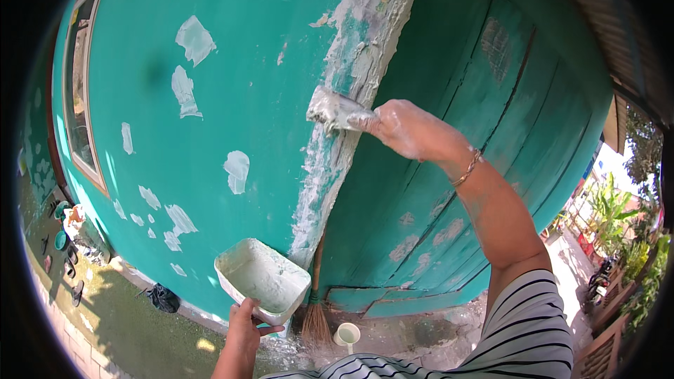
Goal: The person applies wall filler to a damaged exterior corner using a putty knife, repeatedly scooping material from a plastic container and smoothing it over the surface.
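Observation:
My right hand [414, 130] is closed around the handle of a putty knife [337, 109] smeared with white filler. Its broad blade lies against the rough, white-coated corner [365, 42] of a green wall [260, 91]; whether the whole edge touches, I cannot tell. Lower down, my left hand [243, 330] grips the near edge of a white rectangular tub [263, 277], tilted so its inside shows. Pale filler coats the tub's bottom and walls. Several dried white patches [195, 40] mark the wall left of the corner.
Right of the corner stands a green plank door [484, 140]. A broom [317, 323] leans behind the tub, beside a white dipper [347, 335] on the ground. At left are a framed window [81, 77], a black plastic bag [163, 299] and several sandals [77, 293].

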Demonstrator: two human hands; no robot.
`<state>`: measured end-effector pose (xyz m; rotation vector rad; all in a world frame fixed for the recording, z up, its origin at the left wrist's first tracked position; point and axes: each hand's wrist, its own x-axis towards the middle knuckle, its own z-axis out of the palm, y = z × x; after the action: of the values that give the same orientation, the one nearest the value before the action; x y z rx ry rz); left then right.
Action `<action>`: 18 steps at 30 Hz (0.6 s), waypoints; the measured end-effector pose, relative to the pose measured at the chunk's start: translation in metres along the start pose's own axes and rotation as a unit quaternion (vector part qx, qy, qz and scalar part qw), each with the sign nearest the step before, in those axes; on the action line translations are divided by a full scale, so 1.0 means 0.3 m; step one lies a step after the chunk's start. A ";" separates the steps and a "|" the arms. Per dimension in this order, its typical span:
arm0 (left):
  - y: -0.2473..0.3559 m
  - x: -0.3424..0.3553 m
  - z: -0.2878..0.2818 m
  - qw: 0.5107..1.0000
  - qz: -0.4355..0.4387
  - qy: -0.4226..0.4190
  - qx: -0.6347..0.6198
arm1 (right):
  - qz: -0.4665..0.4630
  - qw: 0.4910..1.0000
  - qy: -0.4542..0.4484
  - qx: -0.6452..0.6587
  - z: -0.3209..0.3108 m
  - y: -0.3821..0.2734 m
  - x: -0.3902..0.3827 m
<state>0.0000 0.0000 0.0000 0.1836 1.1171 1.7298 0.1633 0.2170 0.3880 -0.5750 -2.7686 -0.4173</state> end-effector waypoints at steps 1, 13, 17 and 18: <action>-0.004 -0.010 0.009 1.000 0.003 -0.003 0.011 | -0.062 0.997 0.009 0.055 0.117 0.002 -0.057; -0.179 -0.235 -0.037 1.000 -0.012 0.004 0.015 | 0.052 0.974 -0.028 0.221 0.536 -0.432 -0.604; -0.221 -0.362 -0.101 1.000 0.013 -0.014 0.009 | 0.057 0.966 0.082 0.238 0.450 -0.520 -0.666; -0.229 -0.374 -0.105 1.000 0.014 -0.020 -0.001 | 0.069 0.959 0.104 0.253 0.452 -0.524 -0.698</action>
<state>0.0793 -0.1061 -0.0277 0.2324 1.0894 1.7440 0.2523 0.0525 0.1600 -0.5487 -2.4683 0.2471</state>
